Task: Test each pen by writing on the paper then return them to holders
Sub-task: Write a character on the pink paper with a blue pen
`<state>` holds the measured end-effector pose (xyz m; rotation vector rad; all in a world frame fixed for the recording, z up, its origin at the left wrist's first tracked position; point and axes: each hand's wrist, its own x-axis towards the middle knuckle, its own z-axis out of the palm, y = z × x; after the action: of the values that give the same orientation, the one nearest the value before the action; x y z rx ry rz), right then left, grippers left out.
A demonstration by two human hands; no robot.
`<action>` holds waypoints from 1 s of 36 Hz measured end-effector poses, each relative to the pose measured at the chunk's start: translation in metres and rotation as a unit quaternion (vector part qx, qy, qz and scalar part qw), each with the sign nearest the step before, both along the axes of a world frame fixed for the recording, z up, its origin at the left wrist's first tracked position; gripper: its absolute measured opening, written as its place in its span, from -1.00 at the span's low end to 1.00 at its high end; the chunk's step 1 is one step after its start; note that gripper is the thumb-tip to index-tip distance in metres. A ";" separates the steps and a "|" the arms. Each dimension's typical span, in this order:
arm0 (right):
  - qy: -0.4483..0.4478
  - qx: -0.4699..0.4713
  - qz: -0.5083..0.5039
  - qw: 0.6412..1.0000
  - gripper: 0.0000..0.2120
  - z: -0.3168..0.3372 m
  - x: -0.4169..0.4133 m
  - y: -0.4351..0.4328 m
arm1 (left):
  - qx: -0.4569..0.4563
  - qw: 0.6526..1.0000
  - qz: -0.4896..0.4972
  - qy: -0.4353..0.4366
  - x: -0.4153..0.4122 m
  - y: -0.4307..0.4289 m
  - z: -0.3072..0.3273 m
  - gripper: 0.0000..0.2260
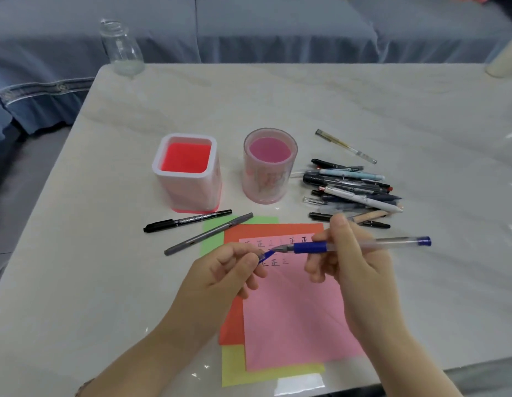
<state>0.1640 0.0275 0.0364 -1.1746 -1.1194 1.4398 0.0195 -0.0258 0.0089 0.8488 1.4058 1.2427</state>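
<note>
The task is partly done. The pink paper [292,319], topmost of a stack of coloured sheets at the near edge of the table [106,253], already carries about two rows of test characters along its top. No pen has gone back yet: the square holder [189,193] and the round holder [263,184], side by side at the middle of the table, both look empty, showing only their red and pink floors.

The right hand [349,259] pinches the blue pen [309,247] by its grip above the top of the paper, tip pointing left. The left hand [229,270] pinches the blue cap [267,255] just at that tip; whether the cap is coming off or going on I cannot tell.

A black marker [189,220] and a grey pen [209,234] lie before the holders. The pile of pens [352,190] toward the right edge is probably the untested lot, so most of the work remains.
</note>
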 end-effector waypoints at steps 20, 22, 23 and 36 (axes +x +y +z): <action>-0.076 0.048 -0.018 0.996 -0.67 -0.022 0.009 -0.006 | 0.027 0.990 -0.128 0.050 0.019 0.006 0.012 -0.77; -0.069 0.054 -0.013 0.996 -0.67 -0.022 0.014 -0.002 | 0.003 0.984 -0.172 0.038 0.020 0.013 0.014 -0.77; -0.067 0.052 -0.003 0.996 -0.69 -0.023 0.016 0.001 | -0.009 0.978 -0.204 0.038 0.020 0.017 0.016 -0.77; -0.594 0.271 0.073 0.754 -0.60 -0.074 0.078 0.085 | 0.010 0.928 -0.023 0.372 -0.007 0.015 -0.030 -0.82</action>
<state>0.2420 0.1129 -0.0380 -1.5628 -2.3197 0.1950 0.0130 -0.0112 -0.0213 1.4525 1.9445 0.9248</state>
